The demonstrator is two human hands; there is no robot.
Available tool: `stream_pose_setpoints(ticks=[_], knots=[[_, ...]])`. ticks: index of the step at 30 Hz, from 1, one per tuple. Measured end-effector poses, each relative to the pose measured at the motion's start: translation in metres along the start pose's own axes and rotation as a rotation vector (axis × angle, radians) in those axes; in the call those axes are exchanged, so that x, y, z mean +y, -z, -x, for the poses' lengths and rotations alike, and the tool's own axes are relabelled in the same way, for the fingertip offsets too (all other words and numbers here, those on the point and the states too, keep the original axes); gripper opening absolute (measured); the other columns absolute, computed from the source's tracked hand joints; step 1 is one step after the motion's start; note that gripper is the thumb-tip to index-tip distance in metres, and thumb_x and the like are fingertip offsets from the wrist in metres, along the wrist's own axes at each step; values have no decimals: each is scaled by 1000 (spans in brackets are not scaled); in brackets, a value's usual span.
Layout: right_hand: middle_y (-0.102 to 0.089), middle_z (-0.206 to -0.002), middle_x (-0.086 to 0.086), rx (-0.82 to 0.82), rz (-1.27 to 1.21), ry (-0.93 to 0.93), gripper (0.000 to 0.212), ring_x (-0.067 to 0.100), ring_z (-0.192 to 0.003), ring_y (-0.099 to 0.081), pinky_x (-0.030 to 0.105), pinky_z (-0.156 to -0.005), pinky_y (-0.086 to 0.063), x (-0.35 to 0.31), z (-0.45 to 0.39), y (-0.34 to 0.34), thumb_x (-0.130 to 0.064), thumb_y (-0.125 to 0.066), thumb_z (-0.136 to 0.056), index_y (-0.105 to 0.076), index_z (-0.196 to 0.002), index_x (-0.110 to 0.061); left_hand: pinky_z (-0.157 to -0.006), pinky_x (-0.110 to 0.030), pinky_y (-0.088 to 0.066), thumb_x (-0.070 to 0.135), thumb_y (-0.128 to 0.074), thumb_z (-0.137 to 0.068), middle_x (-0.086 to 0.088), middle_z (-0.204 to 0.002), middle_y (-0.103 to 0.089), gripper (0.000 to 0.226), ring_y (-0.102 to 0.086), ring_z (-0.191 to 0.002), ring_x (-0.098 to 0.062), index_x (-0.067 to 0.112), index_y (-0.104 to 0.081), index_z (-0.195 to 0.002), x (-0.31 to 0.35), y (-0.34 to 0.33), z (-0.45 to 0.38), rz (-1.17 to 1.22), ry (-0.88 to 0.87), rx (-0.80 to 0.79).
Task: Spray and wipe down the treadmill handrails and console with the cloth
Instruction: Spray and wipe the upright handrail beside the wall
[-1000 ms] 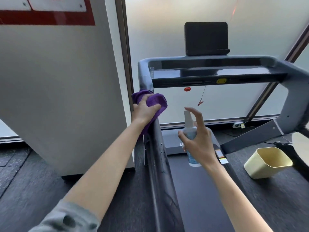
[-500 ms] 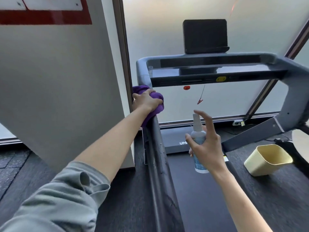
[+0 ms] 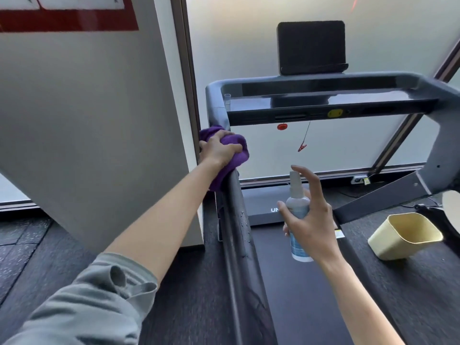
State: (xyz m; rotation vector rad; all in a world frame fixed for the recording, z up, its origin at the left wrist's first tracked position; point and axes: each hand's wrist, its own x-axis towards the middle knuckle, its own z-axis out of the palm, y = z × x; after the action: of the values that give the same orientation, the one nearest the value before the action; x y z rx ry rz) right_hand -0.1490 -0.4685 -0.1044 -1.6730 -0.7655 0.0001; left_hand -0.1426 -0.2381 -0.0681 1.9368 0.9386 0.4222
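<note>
My left hand (image 3: 219,148) grips a bunched purple cloth (image 3: 239,151) against the top of the treadmill's left handrail (image 3: 240,232), just below the bend into the console (image 3: 323,100). My right hand (image 3: 311,220) holds a small clear spray bottle (image 3: 297,210) upright over the belt, index finger raised above the nozzle. Droplets show on the rail's dark surface. The right handrail (image 3: 438,150) slopes down at the far right.
A white panel (image 3: 99,120) stands close to the left of the rail. A black tablet (image 3: 311,46) sits on the console. A red safety clip (image 3: 302,147) dangles below it. A yellow bin (image 3: 405,235) lies tipped on the dark floor at the right.
My left hand has slid the cloth a little up the rail toward the console. My right hand with the bottle has moved right and slightly lower.
</note>
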Motion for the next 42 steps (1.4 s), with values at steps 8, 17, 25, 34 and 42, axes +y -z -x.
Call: stream_pose_setpoints(ticks=[8, 17, 25, 34, 42], knots=[[-58, -67, 3, -40, 5, 98, 71, 24, -42, -56, 27, -46, -52, -22, 1, -6, 4, -67, -81, -40, -127, -42, -103, -44, -44, 46, -74, -72, -15, -126, -54, 37, -58, -111, -31, 31, -64, -104, -20, 13, 76, 178, -57, -119], [-58, -68, 9, 0, 4, 86, 69, 23, -39, -57, 25, -41, -50, -13, 7, 11, 6, -67, -81, -41, -129, -36, -91, -32, -42, 40, -70, -72, -5, -128, -39, 34, -52, -92, -22, 45, -59, -104, -20, 0, 95, 48, -66, -58], [-58, -71, 16, -41, -19, 105, 68, 30, -41, -56, 27, -40, -51, -24, 28, 18, 4, -67, -82, -40, -129, -36, -100, -42, -46, 34, -77, -70, -10, -128, -47, 42, -56, -105, -30, 30, -59, -108, -11, 9, 110, 11, -6, -70], [-59, -73, 5, -43, -2, 132, 70, 22, -41, -58, 23, -43, -51, -21, 38, 24, 6, -68, -81, -39, -129, -35, -78, -27, -33, 41, -75, -61, 3, -108, -38, 38, -42, -67, -5, 42, -60, -96, -30, -7, 174, -115, -31, 4], [-57, -73, 4, -46, -17, 133, 71, 19, -41, -57, 24, -40, -51, -23, 40, 28, 5, -68, -81, -38, -128, -39, -98, -39, -47, 28, -81, -62, -9, -123, -52, 45, -57, -103, -26, 28, -63, -103, -14, 1, 124, 72, 37, 9]])
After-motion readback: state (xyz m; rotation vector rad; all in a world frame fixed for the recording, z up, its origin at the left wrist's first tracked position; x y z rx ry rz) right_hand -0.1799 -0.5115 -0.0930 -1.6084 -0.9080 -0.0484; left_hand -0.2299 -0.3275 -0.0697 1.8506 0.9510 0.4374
